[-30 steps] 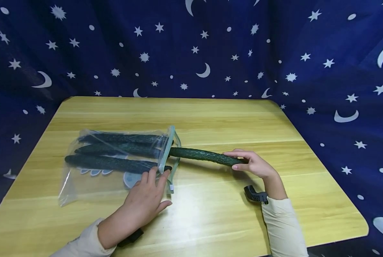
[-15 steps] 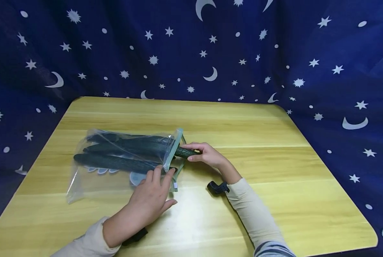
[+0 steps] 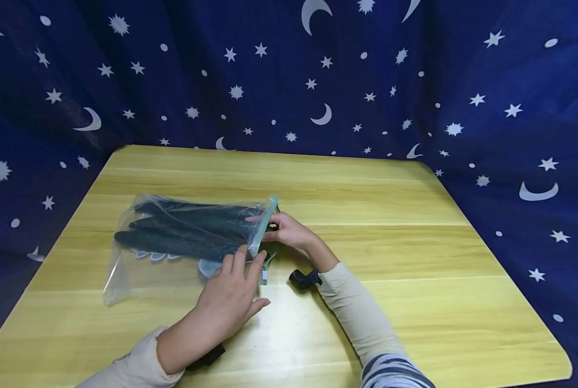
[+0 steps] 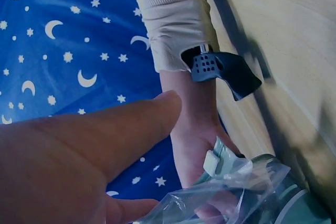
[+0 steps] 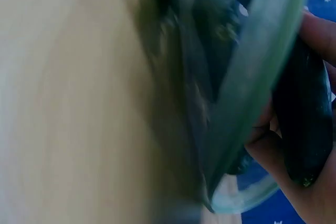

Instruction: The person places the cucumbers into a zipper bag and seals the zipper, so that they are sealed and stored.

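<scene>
A clear zip bag (image 3: 138,283) with a green rim lies on its side, its mouth facing right. Several dark green cucumbers (image 3: 172,245) lie lengthwise inside. My right hand (image 3: 290,231) reaches into the mouth, gripping the end of a cucumber (image 5: 304,114); the rest of that cucumber blends with the others under the plastic. At the near corner of the mouth, my left hand (image 3: 228,307) rests its fingers on the bag's edge, thumb stretched out and apart. The bag's white slider (image 4: 211,163) hangs at the near end of the rim.
The bag lies on a wooden table (image 3: 391,258) with rounded corners. A dark blue curtain (image 3: 279,75) with moons and stars surrounds its back and sides. A black wrist mount (image 3: 304,280) sits at my right sleeve.
My right hand has moved left, sliding the cucumber into the bag until its fingers are inside the mouth. The left hand has stayed at the bag's edge. The head view has shifted slightly.
</scene>
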Tool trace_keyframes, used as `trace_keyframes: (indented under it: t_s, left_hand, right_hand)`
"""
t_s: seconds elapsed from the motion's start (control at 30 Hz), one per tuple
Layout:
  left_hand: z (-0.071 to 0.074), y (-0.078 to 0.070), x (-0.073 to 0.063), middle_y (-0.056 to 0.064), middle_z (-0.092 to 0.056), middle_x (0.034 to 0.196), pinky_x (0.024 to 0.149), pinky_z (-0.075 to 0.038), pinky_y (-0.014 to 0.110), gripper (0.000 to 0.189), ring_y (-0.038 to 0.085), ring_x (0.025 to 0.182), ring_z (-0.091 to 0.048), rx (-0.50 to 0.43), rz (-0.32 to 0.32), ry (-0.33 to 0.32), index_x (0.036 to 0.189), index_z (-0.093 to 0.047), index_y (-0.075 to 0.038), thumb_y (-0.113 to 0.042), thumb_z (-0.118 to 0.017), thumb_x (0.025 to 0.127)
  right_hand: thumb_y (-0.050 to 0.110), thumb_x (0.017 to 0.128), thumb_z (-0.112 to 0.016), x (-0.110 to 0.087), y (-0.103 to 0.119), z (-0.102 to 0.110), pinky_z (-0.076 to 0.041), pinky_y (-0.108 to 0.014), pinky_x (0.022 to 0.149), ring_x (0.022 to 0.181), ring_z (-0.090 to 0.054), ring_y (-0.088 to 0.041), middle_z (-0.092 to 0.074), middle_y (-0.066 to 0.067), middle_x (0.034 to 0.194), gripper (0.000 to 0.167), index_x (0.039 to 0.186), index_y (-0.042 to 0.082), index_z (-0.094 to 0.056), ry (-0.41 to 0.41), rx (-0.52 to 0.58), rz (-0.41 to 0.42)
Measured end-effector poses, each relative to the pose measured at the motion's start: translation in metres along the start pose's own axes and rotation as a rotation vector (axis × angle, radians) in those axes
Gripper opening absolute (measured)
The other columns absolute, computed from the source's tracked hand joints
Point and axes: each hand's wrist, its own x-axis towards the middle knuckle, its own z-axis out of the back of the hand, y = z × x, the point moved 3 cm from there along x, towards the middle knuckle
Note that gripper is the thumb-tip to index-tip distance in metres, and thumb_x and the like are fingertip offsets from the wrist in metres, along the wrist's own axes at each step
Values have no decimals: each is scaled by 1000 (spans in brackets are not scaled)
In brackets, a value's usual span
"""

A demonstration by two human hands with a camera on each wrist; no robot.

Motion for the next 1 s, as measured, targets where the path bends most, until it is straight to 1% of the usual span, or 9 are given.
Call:
trace_keyframes:
  t_s: [0.1, 0.17, 0.23, 0.37, 0.47, 0.63, 0.73, 0.87, 1.0]
  left_hand:
    - [1, -1, 0, 27, -44, 121, 56, -50, 30, 83, 32, 90, -50, 1, -6, -24, 129, -46, -3, -54, -72, 68]
    - [1, -2, 0, 27, -44, 121, 55, -49, 30, 83, 32, 89, -50, 0, -11, -35, 129, -46, -3, -53, -72, 68]
    - [1, -2, 0, 27, -44, 120, 55, -49, 30, 84, 31, 88, -49, 3, -16, -44, 129, -46, -2, -53, -72, 67]
    - [1, -3, 0, 26, -45, 118, 54, -48, 29, 85, 30, 87, -49, 10, -23, -51, 129, -47, -2, -54, -72, 67]
    - [1, -4, 0, 25, -45, 118, 55, -49, 30, 84, 30, 88, -49, 8, -23, -43, 129, -46, -3, -54, -71, 68]
    - [1, -4, 0, 26, -44, 119, 57, -49, 30, 83, 30, 89, -48, 6, -27, -37, 129, -46, -2, -54, -70, 69]
    - [1, -4, 0, 26, -44, 119, 57, -49, 30, 83, 30, 89, -49, 9, -30, -35, 129, -46, -2, -54, -70, 69]
    - [0, -3, 0, 25, -45, 118, 57, -49, 30, 83, 31, 89, -49, 7, -30, -20, 129, -46, -2, -54, -70, 70]
    - [0, -2, -1, 25, -45, 118, 55, -48, 29, 83, 31, 89, -49, 6, -20, -5, 130, -46, -3, -54, -71, 69]
  right_hand:
    - [-5, 84, -56, 5, 0, -5, -45, -25, 83, 95, -55, -14, -66, -9, 89, 45, 128, -3, -50, 26, -14, 12]
    - [-5, 84, -56, 9, 2, -9, -44, -23, 77, 83, -54, -10, -57, -4, 64, 45, 128, -3, -50, 35, -20, 36]
    - [-2, 84, -59, 13, 5, -12, -42, -22, 73, 77, -50, -8, -49, -2, 59, 44, 127, -1, -52, 29, -58, 71]
    - [9, 84, -64, 21, 13, -21, -44, -22, 70, 79, -52, -12, -63, -10, 90, 44, 126, 3, -54, 21, -207, 108]
    - [12, 85, -63, 25, 18, -28, -45, -21, 78, 95, -55, -17, -59, -15, 115, 45, 128, 4, -53, 30, -318, 111]
    - [11, 84, -63, 29, 28, -38, -46, -25, 84, 96, -59, -25, -62, -19, 110, 42, 122, -4, -55, 16, -563, 251]
    - [15, 83, -65, 28, 32, -40, -42, -31, 93, 103, -58, -26, -62, -16, 115, 40, 120, -1, -58, -14, -694, 276]
    - [19, 82, -67, 23, 29, -38, -37, -38, 97, 110, -54, -26, -61, -13, 118, 41, 119, 4, -60, -30, -741, 240]
    - [11, 82, -65, 15, 21, -30, -40, -39, 96, 114, -51, -27, -57, -15, 121, 38, 119, 4, -60, -25, -636, 188]
